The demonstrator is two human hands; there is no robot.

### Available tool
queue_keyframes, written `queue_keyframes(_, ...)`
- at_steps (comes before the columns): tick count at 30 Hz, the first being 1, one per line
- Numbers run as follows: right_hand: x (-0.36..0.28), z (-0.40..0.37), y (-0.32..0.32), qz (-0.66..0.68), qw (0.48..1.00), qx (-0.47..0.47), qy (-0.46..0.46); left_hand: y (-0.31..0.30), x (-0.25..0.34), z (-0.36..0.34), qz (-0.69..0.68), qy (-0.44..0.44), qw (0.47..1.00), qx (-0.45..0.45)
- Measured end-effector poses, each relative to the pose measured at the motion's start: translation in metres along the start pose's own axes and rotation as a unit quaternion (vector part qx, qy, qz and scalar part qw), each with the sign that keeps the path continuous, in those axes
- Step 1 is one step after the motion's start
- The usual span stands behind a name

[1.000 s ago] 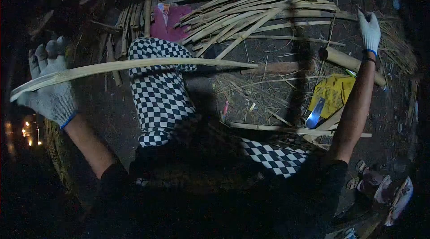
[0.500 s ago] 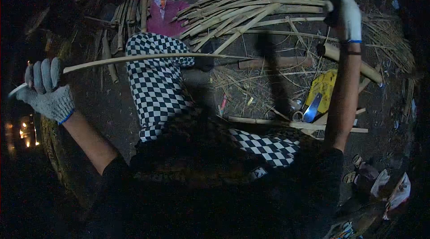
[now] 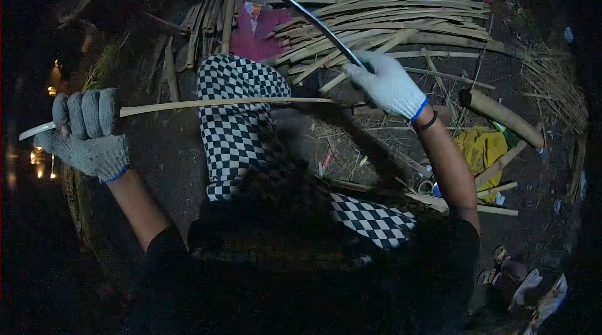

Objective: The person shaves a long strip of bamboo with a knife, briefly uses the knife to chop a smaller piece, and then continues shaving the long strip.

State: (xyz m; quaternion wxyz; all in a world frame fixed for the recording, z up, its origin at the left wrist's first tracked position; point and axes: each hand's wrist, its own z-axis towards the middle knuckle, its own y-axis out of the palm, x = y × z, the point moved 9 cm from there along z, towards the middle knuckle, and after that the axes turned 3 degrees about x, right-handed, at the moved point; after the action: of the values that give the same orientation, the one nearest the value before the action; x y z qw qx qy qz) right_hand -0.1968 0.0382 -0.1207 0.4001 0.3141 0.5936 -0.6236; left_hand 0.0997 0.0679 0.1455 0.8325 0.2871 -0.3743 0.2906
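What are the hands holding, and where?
The left hand holds a pale strip near one end. The right hand holds a long blade by its lower end.

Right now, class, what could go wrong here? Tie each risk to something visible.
The right hand holds a long, bare blade; a slip might cut the checkered trouser leg below the bamboo strip.

The left hand grips that strip near one end only, so it may twist if struck.
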Motion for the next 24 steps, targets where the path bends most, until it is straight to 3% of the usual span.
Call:
queue_keyframes(2,0.006,-0.007,0.018,0.026,0.995,-0.06,0.079,-0.01,0.007,-0.007,0.038,0.021,0.998,0.052)
queue_keyframes(3,0.002,-0.007,0.025,-0.008,1.0,-0.007,-0.013,-0.004,0.005,-0.006,0.026,0.006,0.999,0.031)
queue_keyframes(5,-0.007,-0.017,0.045,0.014,0.999,-0.046,-0.023,0.008,-0.001,-0.003,-0.003,-0.017,0.999,-0.033)
queue_keyframes(8,-0.024,-0.033,0.073,-0.038,0.99,-0.085,-0.106,-0.003,0.002,-0.006,0.002,-0.043,0.999,-0.03)
queue_keyframes(9,-0.039,-0.042,0.066,0.087,0.985,-0.038,-0.141,-0.005,0.002,-0.006,0.003,-0.048,0.998,-0.03)
queue_keyframes(12,-0.015,-0.048,0.099,0.209,0.973,-0.053,-0.077,-0.008,0.005,-0.005,0.021,-0.035,0.999,-0.035)
queue_keyframes(13,-0.016,-0.053,0.088,0.216,0.973,0.021,-0.08,-0.009,0.006,-0.007,0.014,-0.035,0.999,-0.031)
queue_keyframes(14,-0.014,-0.053,0.087,0.22,0.972,0.021,-0.075,-0.01,0.007,-0.007,0.007,-0.035,0.999,-0.027)
queue_keyframes(16,-0.011,-0.048,0.096,0.133,0.986,-0.045,-0.088,-0.011,0.004,-0.008,0.003,-0.051,0.998,-0.034)
queue_keyframes(20,0.009,-0.046,0.109,0.107,0.993,-0.008,-0.048,-0.014,0.005,-0.013,-0.004,-0.058,0.997,-0.054)
queue_keyframes(22,0.011,-0.045,0.111,0.119,0.992,-0.042,-0.026,-0.013,0.003,-0.009,0.0,-0.057,0.997,-0.049)
queue_keyframes(24,0.022,-0.047,0.125,0.129,0.989,-0.077,0.001,0.009,-0.01,-0.005,-0.006,-0.088,0.987,-0.134)
